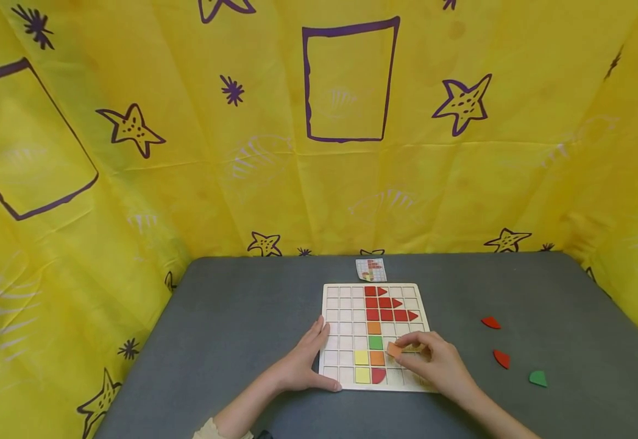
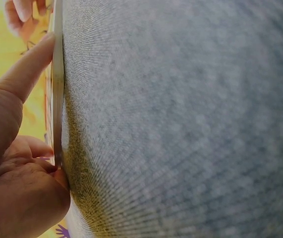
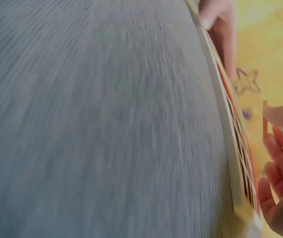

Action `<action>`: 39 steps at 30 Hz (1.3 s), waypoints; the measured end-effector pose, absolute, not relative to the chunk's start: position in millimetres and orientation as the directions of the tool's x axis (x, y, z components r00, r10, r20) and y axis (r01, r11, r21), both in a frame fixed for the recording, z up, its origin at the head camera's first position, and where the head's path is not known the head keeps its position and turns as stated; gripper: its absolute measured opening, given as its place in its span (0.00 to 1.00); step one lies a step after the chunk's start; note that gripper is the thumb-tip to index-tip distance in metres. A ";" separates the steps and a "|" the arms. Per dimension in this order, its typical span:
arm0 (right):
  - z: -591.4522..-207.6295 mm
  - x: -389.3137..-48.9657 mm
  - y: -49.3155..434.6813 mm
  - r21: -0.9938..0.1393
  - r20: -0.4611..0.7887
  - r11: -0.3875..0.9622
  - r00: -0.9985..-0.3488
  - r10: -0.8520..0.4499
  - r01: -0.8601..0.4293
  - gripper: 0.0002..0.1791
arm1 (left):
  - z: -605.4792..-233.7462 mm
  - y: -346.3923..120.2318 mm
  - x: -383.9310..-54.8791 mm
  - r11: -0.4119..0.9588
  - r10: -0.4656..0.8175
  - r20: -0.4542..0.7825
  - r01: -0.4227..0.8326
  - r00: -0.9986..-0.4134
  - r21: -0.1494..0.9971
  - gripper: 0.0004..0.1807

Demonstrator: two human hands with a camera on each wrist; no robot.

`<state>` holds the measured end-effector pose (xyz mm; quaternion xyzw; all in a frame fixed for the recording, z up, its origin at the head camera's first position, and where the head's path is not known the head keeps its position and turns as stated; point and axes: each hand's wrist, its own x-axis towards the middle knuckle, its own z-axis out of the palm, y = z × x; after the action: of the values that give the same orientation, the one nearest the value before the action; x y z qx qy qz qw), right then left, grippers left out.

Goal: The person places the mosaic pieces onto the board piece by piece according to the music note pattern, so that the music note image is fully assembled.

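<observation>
A wooden grid board (image 1: 346, 329) lies flat on the table. My left hand (image 1: 299, 364) rests against its near left corner, fingers extended along the left edge and thumb on the near edge. Between thumb and fingertips, my right hand (image 1: 436, 363) pinches an orange square tile (image 1: 393, 349) just above the board's lower right part. Edge-on, that tile shows in the right wrist view. Red squares and triangles (image 1: 386, 315) fill parts of the upper rows. Below them sit an orange square (image 1: 374, 328), a green square (image 1: 375, 342), another orange square (image 1: 377, 358), yellow squares (image 1: 362, 358) and a rounded red tile (image 1: 378, 375).
A small printed card (image 1: 370, 270) with a coloured grid pattern lies behind the board. To the right, on the dark grey table (image 1: 242, 317), are two red rounded pieces (image 1: 491, 322) and a green rounded piece (image 1: 538, 378). A yellow patterned cloth (image 1: 275, 201) hangs around the table.
</observation>
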<state>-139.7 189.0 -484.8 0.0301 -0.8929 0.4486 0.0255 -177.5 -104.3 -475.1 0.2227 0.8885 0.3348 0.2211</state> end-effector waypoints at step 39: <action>-488.6 -154.0 147.1 -0.605 0.402 0.613 -0.859 -0.317 -0.509 0.10 | -473.7 -104.4 -177.5 0.663 0.555 -0.220 0.267 -0.802 0.700 0.63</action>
<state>-154.0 147.1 -488.6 0.2322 -0.8888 0.3737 0.1285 -177.5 -104.4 -473.7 0.2318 0.8867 0.3390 0.2124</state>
